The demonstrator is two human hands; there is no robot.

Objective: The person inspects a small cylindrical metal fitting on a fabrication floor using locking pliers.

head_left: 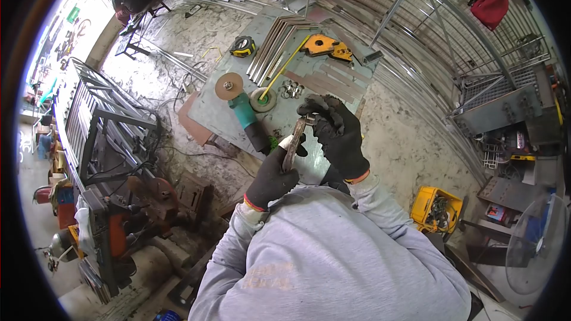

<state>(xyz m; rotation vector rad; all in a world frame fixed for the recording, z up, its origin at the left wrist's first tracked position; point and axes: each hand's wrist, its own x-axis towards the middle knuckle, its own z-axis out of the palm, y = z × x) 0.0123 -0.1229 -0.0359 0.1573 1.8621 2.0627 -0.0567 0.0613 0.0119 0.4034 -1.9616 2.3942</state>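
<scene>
My left hand (pixel 275 173), in a dark glove, is closed around a worn, brownish metal tool (pixel 294 142) that looks like pliers, pointing up and away from me. My right hand (pixel 340 137), also gloved, has its fingers curled at the tool's far end. A small metal piece (pixel 309 120) shows between its fingertips and the tool's head; its shape is partly hidden. Beyond my hands, several metal rings (pixel 291 89) lie on the metal worktable (pixel 208 104). A teal angle grinder (pixel 244 113) lies left of them, beside a round disc (pixel 263 100).
Farther back on the table are a tape measure (pixel 242 46), bent metal bars (pixel 275 44), flat strips (pixel 326 83) and yellow-orange magnetic-looking squares (pixel 321 45). A yellow crate (pixel 437 209) stands at right. Metal tubes (pixel 410 98) line the floor; a chop saw (pixel 151 199) is at left.
</scene>
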